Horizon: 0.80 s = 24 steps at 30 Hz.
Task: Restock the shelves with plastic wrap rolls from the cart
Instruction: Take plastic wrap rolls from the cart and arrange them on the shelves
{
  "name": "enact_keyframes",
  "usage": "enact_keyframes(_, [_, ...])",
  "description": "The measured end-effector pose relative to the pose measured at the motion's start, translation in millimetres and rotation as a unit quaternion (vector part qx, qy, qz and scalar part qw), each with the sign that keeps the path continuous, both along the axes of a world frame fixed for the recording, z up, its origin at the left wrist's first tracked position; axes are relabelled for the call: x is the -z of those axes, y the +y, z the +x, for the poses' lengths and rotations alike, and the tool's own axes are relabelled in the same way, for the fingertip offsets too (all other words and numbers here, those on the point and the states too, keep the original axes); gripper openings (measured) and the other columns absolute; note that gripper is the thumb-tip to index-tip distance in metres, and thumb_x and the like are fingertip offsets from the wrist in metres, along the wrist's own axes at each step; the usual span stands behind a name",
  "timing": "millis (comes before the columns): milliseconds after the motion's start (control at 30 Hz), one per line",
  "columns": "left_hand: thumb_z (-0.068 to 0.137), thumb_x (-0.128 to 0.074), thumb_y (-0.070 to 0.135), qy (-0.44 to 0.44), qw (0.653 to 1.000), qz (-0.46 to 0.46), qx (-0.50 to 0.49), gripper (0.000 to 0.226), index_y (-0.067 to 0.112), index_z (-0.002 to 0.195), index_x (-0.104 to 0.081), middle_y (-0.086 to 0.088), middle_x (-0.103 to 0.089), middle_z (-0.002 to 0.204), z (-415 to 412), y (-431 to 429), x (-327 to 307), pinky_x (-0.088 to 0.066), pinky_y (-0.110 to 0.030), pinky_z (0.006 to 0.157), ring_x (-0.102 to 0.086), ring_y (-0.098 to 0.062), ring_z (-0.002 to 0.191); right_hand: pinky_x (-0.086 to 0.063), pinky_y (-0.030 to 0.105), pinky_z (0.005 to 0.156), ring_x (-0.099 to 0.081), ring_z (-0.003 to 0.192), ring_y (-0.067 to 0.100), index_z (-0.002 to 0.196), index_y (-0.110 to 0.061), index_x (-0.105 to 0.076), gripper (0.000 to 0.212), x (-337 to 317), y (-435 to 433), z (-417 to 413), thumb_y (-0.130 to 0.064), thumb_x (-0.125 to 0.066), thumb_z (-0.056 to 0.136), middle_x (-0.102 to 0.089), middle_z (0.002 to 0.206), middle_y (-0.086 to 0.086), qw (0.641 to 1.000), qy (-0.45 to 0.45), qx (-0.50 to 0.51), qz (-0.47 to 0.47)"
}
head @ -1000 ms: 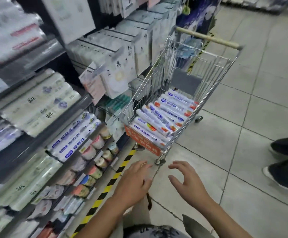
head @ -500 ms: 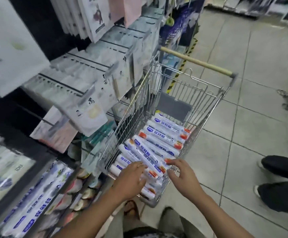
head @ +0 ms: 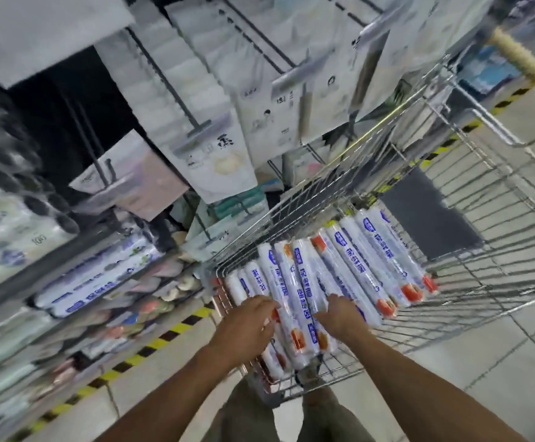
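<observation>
Several plastic wrap rolls [head: 365, 263], white with blue print and red ends, lie side by side in the wire cart [head: 489, 282]. Both my hands are inside the cart at its near end. My left hand [head: 247, 323] curls over the left side of two rolls [head: 294, 314] that sit a little higher than the rest. From the right side, my right hand [head: 339, 317] grips the same pair. Matching rolls [head: 94, 282] lie stacked on a low shelf at the left.
Hanging packets [head: 215, 148] on pegs crowd the shelving above and left of the cart. The cart's wooden handle [head: 527, 65] is at the far right top. Yellow-black tape [head: 151, 346] runs along the shelf base on the tiled floor.
My hands have moved from above the floor into the cart and closed around two rolls. The view has come closer to the cart and tilted.
</observation>
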<state>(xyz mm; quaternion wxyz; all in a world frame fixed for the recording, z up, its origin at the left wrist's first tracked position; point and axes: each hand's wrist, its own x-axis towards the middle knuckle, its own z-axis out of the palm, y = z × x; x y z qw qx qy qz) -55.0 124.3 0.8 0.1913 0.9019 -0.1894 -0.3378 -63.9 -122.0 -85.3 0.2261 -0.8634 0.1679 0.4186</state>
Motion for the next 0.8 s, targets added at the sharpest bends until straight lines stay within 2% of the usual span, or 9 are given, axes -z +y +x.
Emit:
enact_keyframes(233, [0.102, -0.051, 0.033, 0.057, 0.986, -0.024, -0.153, 0.038, 0.032, 0.140, -0.055, 0.008, -0.055, 0.143, -10.8, -4.7, 12.1, -0.040, -0.024, 0.105, -0.050, -0.011, 0.130, -0.042, 0.029, 0.067, -0.062, 0.082, 0.022, 0.092, -0.011, -0.057, 0.028, 36.3, 7.0, 17.4, -0.037, -0.068, 0.091, -0.063, 0.089, 0.005, 0.997, -0.008, 0.067, 0.049])
enact_keyframes(300, [0.105, -0.053, 0.031, 0.074, 0.976, -0.039, -0.203, 0.033, 0.033, 0.138, -0.057, 0.011, -0.057, 0.139, -11.4, -9.1, 10.8, -0.038, -0.020, 0.098, -0.051, -0.005, 0.124, -0.038, 0.028, 0.055, -0.052, 0.062, 0.014, 0.075, -0.017, -0.049, 0.035, 32.5, -2.1, 21.6, -0.040, -0.073, 0.087, -0.054, 0.070, -0.001, 0.997, -0.018, 0.048, 0.055])
enact_keyframes(400, [0.107, -0.052, 0.037, 0.121, 0.946, -0.071, -0.291, 0.026, 0.037, 0.131, -0.060, 0.015, -0.061, 0.135, -9.1, -17.5, 9.0, -0.047, -0.025, 0.099, -0.059, -0.005, 0.119, -0.037, 0.027, 0.050, -0.047, 0.054, 0.011, 0.067, -0.018, -0.048, 0.041, 14.6, -16.3, 30.7, -0.042, -0.075, 0.085, -0.050, 0.061, -0.002, 0.997, -0.041, 0.014, 0.060])
enact_keyframes(467, [0.105, -0.052, 0.046, 0.169, 0.915, -0.101, -0.353, 0.025, 0.043, 0.128, -0.060, 0.015, -0.064, 0.133, -4.4, -24.9, 4.7, -0.053, -0.029, 0.098, -0.061, -0.003, 0.117, -0.035, 0.021, 0.049, -0.046, 0.051, 0.005, 0.062, -0.022, -0.047, 0.040, -9.5, -21.5, 34.4, -0.037, -0.076, 0.085, -0.049, 0.056, -0.006, 0.992, -0.075, 0.009, 0.098])
enact_keyframes(533, [0.100, -0.057, 0.055, 0.203, 0.881, -0.148, -0.400, 0.025, 0.047, 0.124, -0.059, 0.013, -0.064, 0.132, 3.1, -34.2, -1.5, -0.052, -0.022, 0.088, -0.060, 0.003, 0.114, -0.038, 0.015, 0.050, -0.052, 0.051, -0.001, 0.063, -0.027, -0.054, 0.032, -40.2, -19.1, 35.0, -0.033, -0.078, 0.084, -0.056, 0.055, -0.010, 0.981, -0.103, 0.003, 0.164])
enact_keyframes(600, [0.096, -0.061, 0.054, 0.225, 0.839, -0.210, -0.448, 0.027, 0.045, 0.121, -0.056, 0.011, -0.064, 0.131, 11.9, -48.8, -10.3, -0.048, -0.013, 0.078, -0.059, 0.012, 0.106, -0.051, 0.016, 0.063, -0.064, 0.067, -0.005, 0.082, -0.028, -0.070, 0.011, -67.1, -10.2, 29.5, -0.036, -0.077, 0.083, -0.070, 0.073, -0.017, 0.970, -0.103, -0.009, 0.220])
enact_keyframes(667, [0.099, -0.067, 0.039, 0.246, 0.789, -0.274, -0.492, 0.017, 0.039, 0.114, -0.059, 0.018, -0.069, 0.113, 18.1, -61.2, -18.6, -0.048, -0.008, 0.071, -0.065, 0.016, 0.092, -0.056, 0.023, 0.076, -0.068, 0.081, -0.003, 0.101, -0.028, -0.073, 0.023, -87.8, 4.1, 21.0, -0.041, -0.075, 0.082, -0.074, 0.092, -0.015, 0.958, -0.113, -0.038, 0.259])
enact_keyframes(733, [0.091, -0.078, 0.036, 0.263, 0.728, -0.333, -0.539, 0.027, 0.035, 0.116, -0.067, 0.014, -0.076, 0.113, 19.9, -62.7, -17.9, -0.055, -0.019, 0.087, -0.071, 0.001, 0.106, -0.056, 0.026, 0.080, -0.068, 0.085, -0.001, 0.107, -0.027, -0.072, 0.029, -103.6, 18.7, 13.9, -0.044, -0.074, 0.083, -0.074, 0.098, -0.015, 0.944, -0.128, -0.050, 0.300])
enact_keyframes(800, [0.090, -0.079, 0.029, 0.278, 0.675, -0.364, -0.578, 0.037, 0.025, 0.126, -0.072, 0.001, -0.075, 0.124, 21.1, -58.5, -14.7, -0.057, -0.039, 0.096, -0.071, -0.019, 0.116, -0.054, 0.019, 0.080, -0.068, 0.086, 0.000, 0.107, -0.029, -0.071, 0.021, -114.0, 27.3, 10.8, -0.032, -0.074, 0.086, -0.074, 0.100, -0.016, 0.928, -0.120, -0.046, 0.351])
